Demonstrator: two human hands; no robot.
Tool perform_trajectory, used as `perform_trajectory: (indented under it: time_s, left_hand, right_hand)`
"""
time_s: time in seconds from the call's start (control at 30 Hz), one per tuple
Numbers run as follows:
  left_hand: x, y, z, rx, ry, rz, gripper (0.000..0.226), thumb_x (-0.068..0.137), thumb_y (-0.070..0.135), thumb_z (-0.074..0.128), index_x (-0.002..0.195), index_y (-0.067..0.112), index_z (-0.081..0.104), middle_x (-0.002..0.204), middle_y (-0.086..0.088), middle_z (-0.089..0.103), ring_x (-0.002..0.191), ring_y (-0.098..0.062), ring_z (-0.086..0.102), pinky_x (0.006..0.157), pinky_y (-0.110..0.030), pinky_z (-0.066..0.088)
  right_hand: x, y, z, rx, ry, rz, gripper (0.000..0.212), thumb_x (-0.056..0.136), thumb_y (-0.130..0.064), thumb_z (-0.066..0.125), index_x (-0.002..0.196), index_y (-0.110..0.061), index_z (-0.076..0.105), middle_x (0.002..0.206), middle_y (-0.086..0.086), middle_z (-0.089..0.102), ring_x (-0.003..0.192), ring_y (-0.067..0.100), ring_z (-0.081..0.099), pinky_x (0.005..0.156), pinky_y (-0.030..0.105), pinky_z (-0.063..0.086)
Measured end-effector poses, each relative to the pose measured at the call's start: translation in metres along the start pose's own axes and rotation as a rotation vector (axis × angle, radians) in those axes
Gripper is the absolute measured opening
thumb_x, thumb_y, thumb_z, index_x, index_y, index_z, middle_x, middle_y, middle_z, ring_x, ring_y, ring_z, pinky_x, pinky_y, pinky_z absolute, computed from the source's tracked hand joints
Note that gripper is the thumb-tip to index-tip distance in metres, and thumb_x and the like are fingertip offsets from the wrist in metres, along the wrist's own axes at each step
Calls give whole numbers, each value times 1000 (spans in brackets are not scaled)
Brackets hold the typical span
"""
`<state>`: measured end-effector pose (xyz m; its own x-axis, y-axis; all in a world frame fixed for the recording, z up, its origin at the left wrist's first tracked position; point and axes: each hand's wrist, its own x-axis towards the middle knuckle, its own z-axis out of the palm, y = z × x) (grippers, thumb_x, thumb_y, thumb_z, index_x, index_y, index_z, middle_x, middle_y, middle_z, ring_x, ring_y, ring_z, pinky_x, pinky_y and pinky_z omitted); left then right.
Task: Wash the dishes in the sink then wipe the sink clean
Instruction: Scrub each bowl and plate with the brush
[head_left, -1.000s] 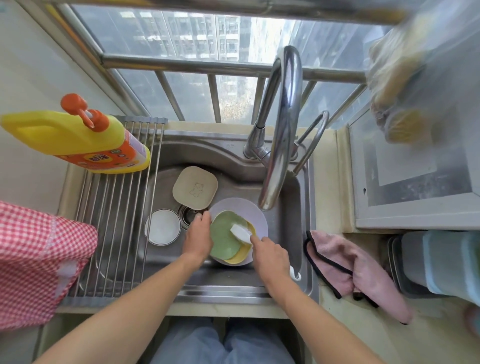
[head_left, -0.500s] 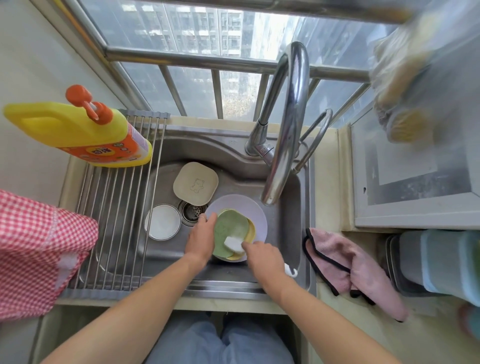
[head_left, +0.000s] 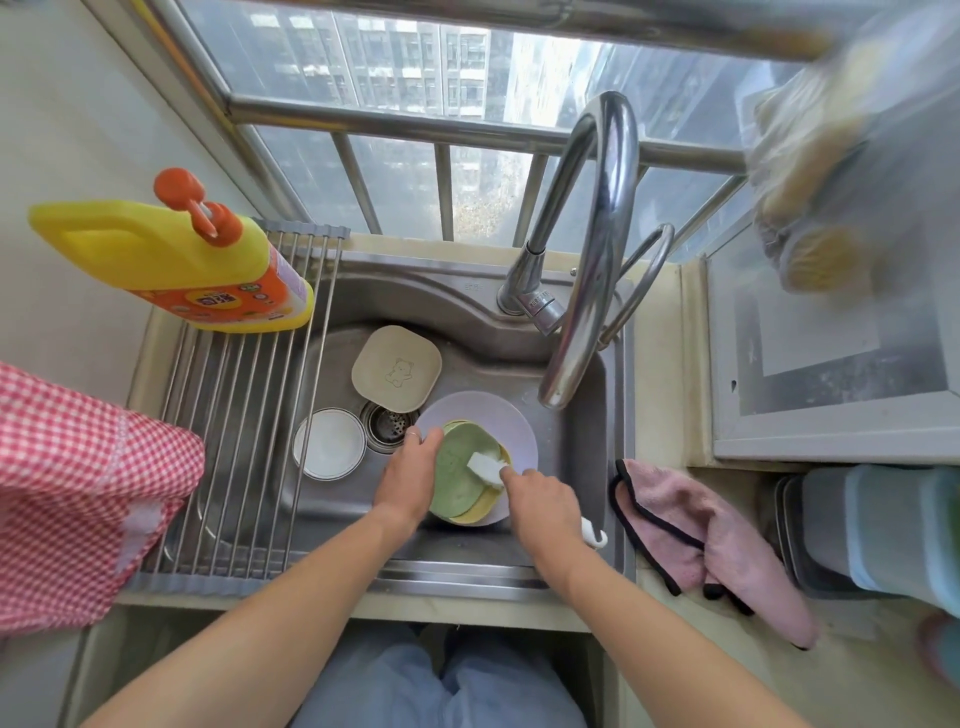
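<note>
Stainless steel fills the middle of the view: a sink (head_left: 582, 467) set in a pale table, under a barred window. Left hand (head_left: 410, 480): its fingers curl over the left rim of a green plate (head_left: 462, 475) and hold it. Right hand (head_left: 543, 506): it grips a white dish brush (head_left: 485, 466), whose head lies on the green plate and whose hooked handle end sticks out behind the wrist. The green plate tops a small stack, with a yellow plate (head_left: 485, 512) under it and a lilac plate (head_left: 478, 415) at the bottom, near the sink's front wall. A beige square dish (head_left: 397, 374) lies behind the drain, and a white bowl (head_left: 328, 442) sits to the left, partly under a roll-up rack (head_left: 244, 415) spanning the sink's left side. A yellow detergent bottle (head_left: 171, 265) stands at the rack's far end. The tap (head_left: 592, 249) arches over the sink. A pink cloth (head_left: 711, 540) lies on the table's right edge.
</note>
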<state>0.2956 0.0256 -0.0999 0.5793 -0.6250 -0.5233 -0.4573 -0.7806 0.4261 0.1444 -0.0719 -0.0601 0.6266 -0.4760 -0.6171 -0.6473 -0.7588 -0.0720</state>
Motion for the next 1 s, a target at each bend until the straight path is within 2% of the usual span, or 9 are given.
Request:
perform_trajectory:
  time_s: [0.2, 0.27, 0.37, 0.5, 0.6, 0.7, 0.83, 0.93, 1.0]
  left_hand:
    - [-5, 3, -1, 33, 21, 39, 23, 89, -2, 31, 97, 17, 41, 98, -4, 36, 80, -31, 42, 71, -34, 31]
    - [-3, 2, -1, 41, 3, 41, 22, 91, -1, 30, 97, 17, 41, 97, -3, 35, 80, -30, 41, 72, -34, 31]
    - [0, 0, -1, 32, -5, 47, 27, 93, -2, 33, 107, 17, 47, 104, -6, 41, 86, -35, 48, 73, -37, 36]
    - [0, -10, -2, 168, -14, 91, 37, 86, -11, 38, 112, 14, 43, 113, -13, 43, 94, -40, 59, 75, -43, 45]
    - [3, -33, -3, 440, 50, 391, 52, 73, 2, 60, 121, 12, 43, 122, -17, 46, 97, -37, 57, 70, -43, 48]
    - [8, -51, -11, 827, -93, 773, 59, 69, 18, 64, 126, 16, 50, 141, -18, 42, 131, -40, 43, 107, -48, 35]
    - [12, -50, -26, 1119, -183, 821, 39, 89, 9, 55, 126, 18, 56, 159, -17, 21, 152, -40, 3, 125, -55, 2]
    - [13, -43, -34, 1165, -83, 900, 23, 89, 12, 57, 104, 21, 72, 144, -13, 47, 149, -38, 16, 125, -52, 7]
    - [15, -41, -36, 1129, -20, 966, 19, 87, 12, 61, 97, 20, 74, 133, -12, 58, 148, -38, 25, 125, -52, 13]
  right_hand:
    - [-6, -16, 4, 17, -78, -110, 38, 90, 5, 47, 121, -16, 53, 94, 9, 54, 96, 36, 65, 68, 38, 40]
    - [1, -6, 1, 8, -48, -64, 40, 90, 3, 48, 123, -18, 52, 101, 10, 59, 98, 35, 65, 68, 37, 40]
    - [3, 2, -3, -8, 29, 2, 40, 93, 2, 47, 127, -19, 48, 112, 8, 61, 99, 33, 66, 68, 37, 38]
    - [-3, -10, 6, -11, -76, -102, 36, 91, 2, 46, 120, -17, 53, 102, 10, 61, 95, 36, 65, 66, 38, 39]
    - [2, -3, 11, 4, -74, -75, 37, 90, 0, 49, 119, -21, 54, 104, 8, 64, 93, 35, 66, 66, 37, 41]
    - [4, 1, 11, -2, -78, -73, 36, 89, -3, 52, 119, -23, 53, 106, 7, 63, 94, 34, 66, 66, 37, 40]
    - [6, 3, 10, 8, -64, -79, 35, 89, -3, 51, 118, -23, 54, 103, 7, 61, 90, 34, 63, 66, 36, 37]
    - [6, 6, 11, 63, -61, -47, 26, 90, -7, 49, 110, -22, 54, 93, 5, 55, 79, 34, 53, 66, 36, 37]
    - [6, 11, 11, 143, -56, 6, 20, 92, -14, 49, 108, -22, 56, 96, 6, 63, 84, 35, 59, 67, 35, 39]
